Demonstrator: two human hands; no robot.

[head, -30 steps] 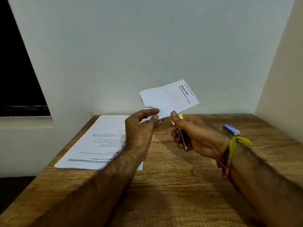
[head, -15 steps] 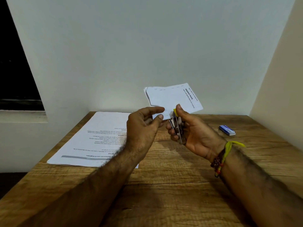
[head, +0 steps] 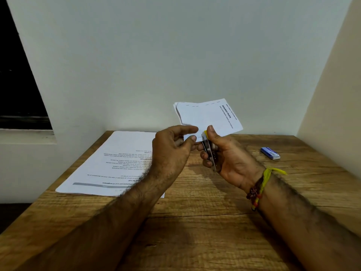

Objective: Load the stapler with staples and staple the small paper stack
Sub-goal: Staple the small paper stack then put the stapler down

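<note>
I hold the small paper stack [head: 207, 118] upright above the wooden table [head: 195, 222]. My left hand [head: 170, 151] pinches its lower left corner between thumb and fingers. A small metal stapler with a yellow tip [head: 210, 153] is gripped in my right hand [head: 232, 161]. The right thumb presses on the stapler's top end. The stapler's jaw sits at the bottom edge of the stack, just right of my left fingertips. The paper's lower edge is partly hidden by both hands.
A blue and white staple box [head: 270, 153] lies on the table at the right. Large printed sheets [head: 121, 161] lie flat at the left, under my left forearm. White walls close the table in behind and on the right.
My right hand brought the stapler up to the stack's bottom edge and its thumb moved onto the stapler's top. The stack tilted slightly right. My left hand kept its hold.
</note>
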